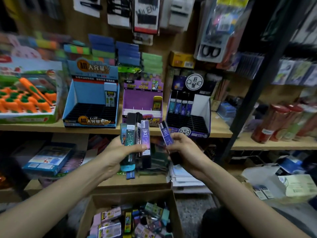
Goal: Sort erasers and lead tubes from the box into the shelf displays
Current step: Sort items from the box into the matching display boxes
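Head view: left hand (120,150) grips a fanned bundle of lead tubes (145,134); its teal tube (129,137) reads "2B/0.7". Right hand (181,148) pinches one purple lead tube (165,133), apart from the bundle, below the dark purple shelf display (188,117). The purple display (137,100) reads "100". The cardboard box (130,197) beneath holds mixed stock.

Your left hand (118,152) covers the lower backs of the fanned lead tubes (137,140), so their count cannot be told. Your right hand (183,150) hides the lower end of the single purple tube (165,133). The cardboard box (130,197) is cut by the bottom edge, its contents a blurred jumble. The carrot display (25,117) runs off the left edge. Print on the hanging packs (145,18) is smeared and unreadable.
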A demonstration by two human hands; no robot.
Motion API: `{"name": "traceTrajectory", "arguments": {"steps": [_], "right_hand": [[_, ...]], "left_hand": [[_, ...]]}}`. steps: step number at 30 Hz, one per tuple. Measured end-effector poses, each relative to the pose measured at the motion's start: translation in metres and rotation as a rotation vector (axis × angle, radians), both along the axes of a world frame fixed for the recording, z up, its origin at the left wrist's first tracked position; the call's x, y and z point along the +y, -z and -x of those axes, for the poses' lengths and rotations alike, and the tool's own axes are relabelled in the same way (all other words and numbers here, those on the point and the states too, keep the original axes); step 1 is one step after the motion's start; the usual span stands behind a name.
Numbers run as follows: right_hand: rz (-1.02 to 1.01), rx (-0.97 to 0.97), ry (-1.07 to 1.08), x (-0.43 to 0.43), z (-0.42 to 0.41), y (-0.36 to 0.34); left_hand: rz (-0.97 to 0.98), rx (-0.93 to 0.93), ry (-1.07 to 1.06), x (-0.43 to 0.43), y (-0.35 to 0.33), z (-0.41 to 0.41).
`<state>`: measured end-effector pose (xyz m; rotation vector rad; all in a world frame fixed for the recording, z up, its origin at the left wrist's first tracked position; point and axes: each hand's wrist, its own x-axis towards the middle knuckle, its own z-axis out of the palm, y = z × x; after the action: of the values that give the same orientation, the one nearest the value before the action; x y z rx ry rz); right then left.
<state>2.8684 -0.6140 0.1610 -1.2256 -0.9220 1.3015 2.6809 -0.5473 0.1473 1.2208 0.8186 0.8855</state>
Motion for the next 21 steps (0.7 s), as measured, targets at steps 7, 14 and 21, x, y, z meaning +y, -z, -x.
{"name": "traceTrajectory", "arguments": {"steps": [7,14,21], "right_hand": [[-0.154,-0.397,0.034,0.017,-0.027,-0.021],[-0.143,-0.237,0.311,0.045,-0.082,-0.04],[-0.258,-0.608,0.551,0.081,-0.157,-0.071]], "left_hand": [[0.001,-0.059,-0.055,0.033,-0.011,-0.013],[0.028,-0.108,-0.033,0.054,-0.013,-0.042],[0.018,-0.093,-0.033,0.067,-0.008,-0.057]]}}
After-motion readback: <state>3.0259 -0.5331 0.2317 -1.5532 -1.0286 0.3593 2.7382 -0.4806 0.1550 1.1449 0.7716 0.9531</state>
